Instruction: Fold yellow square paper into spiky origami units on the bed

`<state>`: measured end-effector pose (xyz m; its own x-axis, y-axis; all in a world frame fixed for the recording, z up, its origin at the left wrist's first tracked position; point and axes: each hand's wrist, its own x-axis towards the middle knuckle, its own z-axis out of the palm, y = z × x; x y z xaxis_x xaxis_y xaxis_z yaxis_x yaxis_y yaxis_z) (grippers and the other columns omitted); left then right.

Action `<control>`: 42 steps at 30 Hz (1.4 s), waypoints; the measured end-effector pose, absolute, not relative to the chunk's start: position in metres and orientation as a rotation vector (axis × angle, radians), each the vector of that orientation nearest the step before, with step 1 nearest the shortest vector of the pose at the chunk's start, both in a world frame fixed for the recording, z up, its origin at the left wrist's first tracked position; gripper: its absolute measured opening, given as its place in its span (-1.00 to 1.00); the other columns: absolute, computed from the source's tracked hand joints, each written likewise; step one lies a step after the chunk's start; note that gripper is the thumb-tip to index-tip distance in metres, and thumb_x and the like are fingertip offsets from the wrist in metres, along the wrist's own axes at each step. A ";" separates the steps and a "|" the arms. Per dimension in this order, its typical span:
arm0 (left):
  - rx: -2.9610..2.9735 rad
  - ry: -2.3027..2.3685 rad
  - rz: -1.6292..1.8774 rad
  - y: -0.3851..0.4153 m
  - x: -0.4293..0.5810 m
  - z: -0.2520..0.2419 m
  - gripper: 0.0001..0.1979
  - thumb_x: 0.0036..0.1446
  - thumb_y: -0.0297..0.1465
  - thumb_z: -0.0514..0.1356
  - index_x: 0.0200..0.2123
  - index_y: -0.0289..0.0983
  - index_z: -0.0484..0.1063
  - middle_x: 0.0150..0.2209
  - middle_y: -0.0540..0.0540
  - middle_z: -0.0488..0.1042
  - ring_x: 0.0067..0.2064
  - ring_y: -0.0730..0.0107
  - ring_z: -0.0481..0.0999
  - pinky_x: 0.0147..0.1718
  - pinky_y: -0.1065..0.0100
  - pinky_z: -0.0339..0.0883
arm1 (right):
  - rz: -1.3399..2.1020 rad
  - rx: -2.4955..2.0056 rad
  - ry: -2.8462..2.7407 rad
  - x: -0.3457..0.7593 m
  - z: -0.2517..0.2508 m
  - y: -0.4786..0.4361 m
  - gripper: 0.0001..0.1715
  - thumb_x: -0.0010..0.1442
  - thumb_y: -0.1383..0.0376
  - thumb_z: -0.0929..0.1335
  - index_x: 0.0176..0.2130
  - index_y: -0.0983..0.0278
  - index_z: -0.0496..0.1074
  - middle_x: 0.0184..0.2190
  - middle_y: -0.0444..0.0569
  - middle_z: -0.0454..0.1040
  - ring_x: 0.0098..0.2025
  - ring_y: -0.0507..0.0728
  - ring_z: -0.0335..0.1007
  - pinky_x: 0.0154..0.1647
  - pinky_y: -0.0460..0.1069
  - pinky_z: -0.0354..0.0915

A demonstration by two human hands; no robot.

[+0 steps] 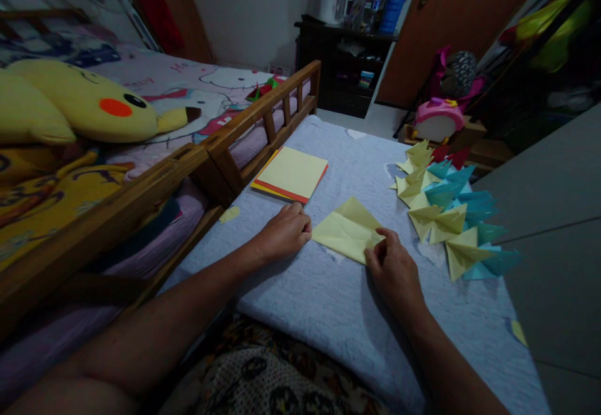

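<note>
A pale yellow sheet of origami paper (350, 230), partly folded and creased, lies on the light blue cloth between my hands. My right hand (397, 271) pinches its lower right edge between thumb and fingers. At its left corner rests my left hand (287, 230), fingers curled closed; whether the corner is held in them is hidden. Just beyond my left hand sits a stack of square coloured paper (295, 173), pale yellow on top with orange and yellow edges showing beneath. To the right stand rows of folded paper pieces (439, 222) in yellow, blue-green and red.
A wooden bed rail (263, 114) runs along the left side of the cloth-covered surface (323, 321). Behind it, a yellow plush toy (84, 105) lies on the bed. A dark cabinet (338, 67) and a pink toy drum-like object (439, 121) stand farther back.
</note>
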<state>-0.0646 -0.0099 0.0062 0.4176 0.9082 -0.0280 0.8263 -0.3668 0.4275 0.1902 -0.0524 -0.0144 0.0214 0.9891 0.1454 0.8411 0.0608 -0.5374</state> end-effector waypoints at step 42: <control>2.758 1.268 0.043 -0.085 -0.027 -0.019 -0.10 0.29 0.16 0.00 0.39 -0.42 -0.05 0.45 -0.41 -0.07 0.48 0.00 -0.14 0.39 0.11 -0.16 | 0.409 -1.814 -1.866 0.191 -0.016 -0.052 -0.49 0.17 0.21 0.24 0.08 0.36 0.32 -0.42 -0.04 0.45 -0.38 0.17 0.38 -0.28 0.04 0.25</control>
